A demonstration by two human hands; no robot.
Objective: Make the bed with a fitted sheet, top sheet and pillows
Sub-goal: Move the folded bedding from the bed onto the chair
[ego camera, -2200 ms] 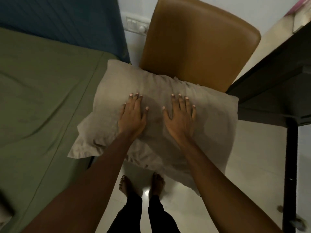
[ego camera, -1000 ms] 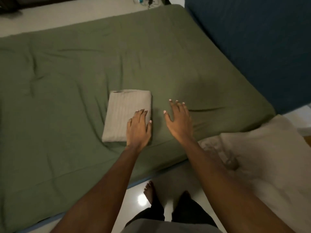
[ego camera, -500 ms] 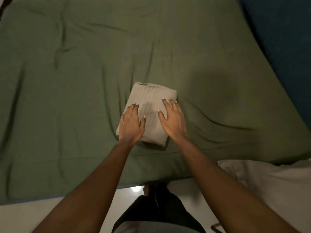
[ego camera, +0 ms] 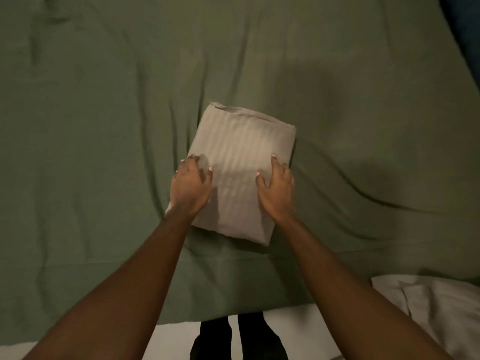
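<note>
1. A folded sheet, beige with faint stripes, lies on the bed near its near edge, about midway along what shows. It is turned a little so its far corners lean to the right.
2. The bed is covered by a green fitted sheet, which is creased, with long wrinkles running out from around the folded sheet.
3. The left hand is on the left side of the folded sheet. Its fingers bend down over that edge and the thumb lies on top, so the hand is clamped on the cloth.
4. The right hand is on the right side of the folded sheet. Its fingers stretch forward along the edge and the thumb is spread inward on the top face. I cannot tell whether the outer fingers hook round the side or only rest there.
5. The two hands are apart, with the middle of the folded sheet bare between them.
6. A pale pillow shows at the lower right, beside the bed's near edge and well apart from the folded sheet.
7. Below the bed's edge is a light floor, and the person's legs, in dark cloth, stand on it close to the bed.
</note>
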